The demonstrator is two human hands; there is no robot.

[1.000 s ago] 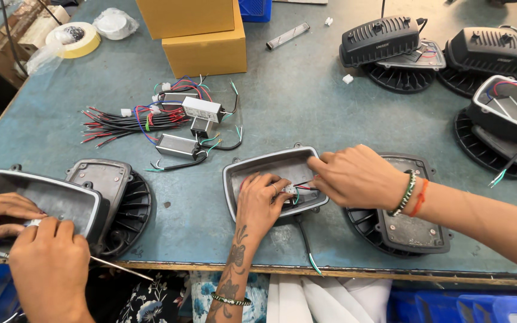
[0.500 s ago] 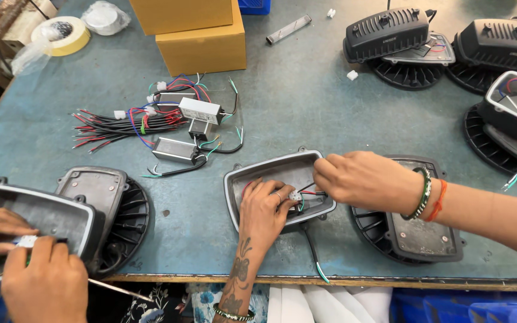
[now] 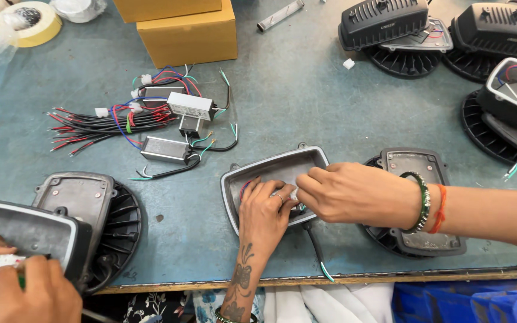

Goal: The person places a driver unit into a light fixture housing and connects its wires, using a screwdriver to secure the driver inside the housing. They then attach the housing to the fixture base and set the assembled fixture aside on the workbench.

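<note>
Grey metal housing (image 3: 282, 170) under both hands

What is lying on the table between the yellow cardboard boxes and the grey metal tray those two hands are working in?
In the head view, a tangle of red and black wires with small driver boxes lies between the cardboard boxes and the metal tray.

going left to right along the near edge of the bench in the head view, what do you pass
co-worker's hand → grey housing → finned black base → left hand in the open grey tray → right hand → black base with grey plate
</note>
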